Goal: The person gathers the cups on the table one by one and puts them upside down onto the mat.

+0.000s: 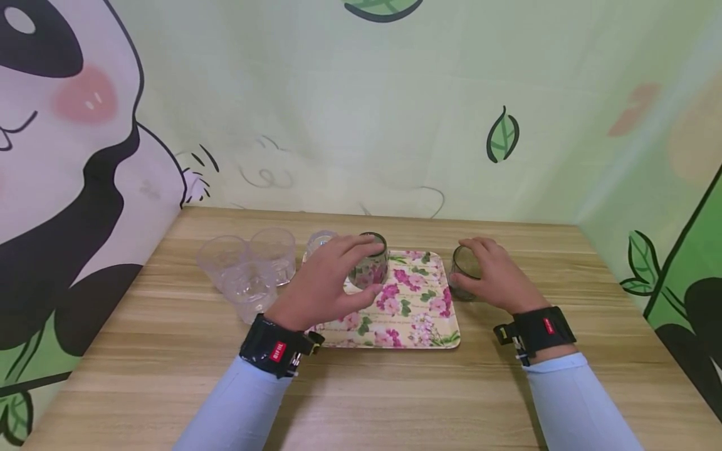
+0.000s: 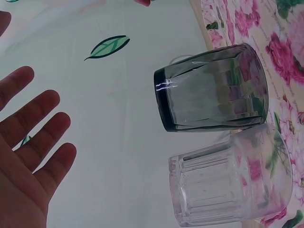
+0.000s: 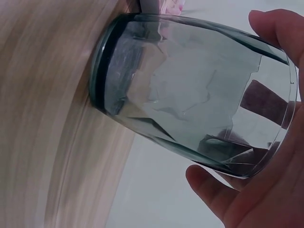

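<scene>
Above the near-left part of a flowered tray (image 1: 414, 313) my left hand (image 1: 333, 282) hovers with fingers spread. In the left wrist view this hand (image 2: 28, 137) is apart from a grey-green glass (image 2: 213, 90) and a clear glass (image 2: 228, 180). Both stand upside down on the tray, side by side, bases up. My right hand (image 1: 493, 275) holds another grey-green glass (image 1: 465, 272), mouth up, just beyond the tray's right edge. In the right wrist view its thumb and fingers lie around the rim end of this glass (image 3: 190, 90). Whether its base touches the table I cannot tell.
Several clear glasses (image 1: 248, 288) stand mouth up in a cluster on the wooden table (image 1: 395, 394), left of the tray. A printed cloth wall (image 1: 338, 144) rises behind the table, with more printed cloth at both sides.
</scene>
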The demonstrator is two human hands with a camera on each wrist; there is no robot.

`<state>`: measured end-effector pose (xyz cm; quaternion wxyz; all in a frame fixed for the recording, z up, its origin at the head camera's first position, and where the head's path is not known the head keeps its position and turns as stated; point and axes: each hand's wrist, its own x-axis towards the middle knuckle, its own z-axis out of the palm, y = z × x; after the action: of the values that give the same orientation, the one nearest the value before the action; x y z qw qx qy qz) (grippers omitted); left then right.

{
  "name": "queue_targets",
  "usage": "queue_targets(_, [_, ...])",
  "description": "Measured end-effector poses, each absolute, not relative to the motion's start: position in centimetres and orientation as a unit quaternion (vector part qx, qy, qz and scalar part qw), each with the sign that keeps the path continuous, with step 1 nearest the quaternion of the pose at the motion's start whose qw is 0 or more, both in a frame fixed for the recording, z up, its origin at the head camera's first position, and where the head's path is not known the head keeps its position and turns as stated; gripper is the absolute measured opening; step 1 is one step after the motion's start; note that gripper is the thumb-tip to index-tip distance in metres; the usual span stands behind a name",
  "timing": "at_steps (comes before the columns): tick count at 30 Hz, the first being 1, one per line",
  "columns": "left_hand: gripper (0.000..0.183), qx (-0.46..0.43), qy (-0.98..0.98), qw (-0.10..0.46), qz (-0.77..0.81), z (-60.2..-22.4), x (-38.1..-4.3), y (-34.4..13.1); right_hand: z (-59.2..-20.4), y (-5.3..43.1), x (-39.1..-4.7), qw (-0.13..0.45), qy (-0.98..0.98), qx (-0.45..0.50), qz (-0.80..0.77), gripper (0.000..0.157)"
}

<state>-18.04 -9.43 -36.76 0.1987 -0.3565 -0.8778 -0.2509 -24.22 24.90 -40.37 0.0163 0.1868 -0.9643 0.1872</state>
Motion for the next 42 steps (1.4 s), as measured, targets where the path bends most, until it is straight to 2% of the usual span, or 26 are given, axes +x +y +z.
queue_targets(15, [0.056,-0.354,-0.883,0.192,-0.244,-36.7,-18.0,-9.4,-40.4,24.9,-24.1,0.013,-0.967,0.179,0.18,0.079])
queue_targets(28, [0.055,-0.355,-0.883,0.191,-0.24,-36.5,-17.9,-9.4,-39.9,25.0,-23.8,0.005,-0.972,0.171,0.161,0.1])
queue_targets(42, [0.051,-0.356,-0.883,0.188,-0.24,-36.6,-18.0,-9.4,-39.9,25.5,-23.2,-0.01,-0.972,0.162,0.168,0.094])
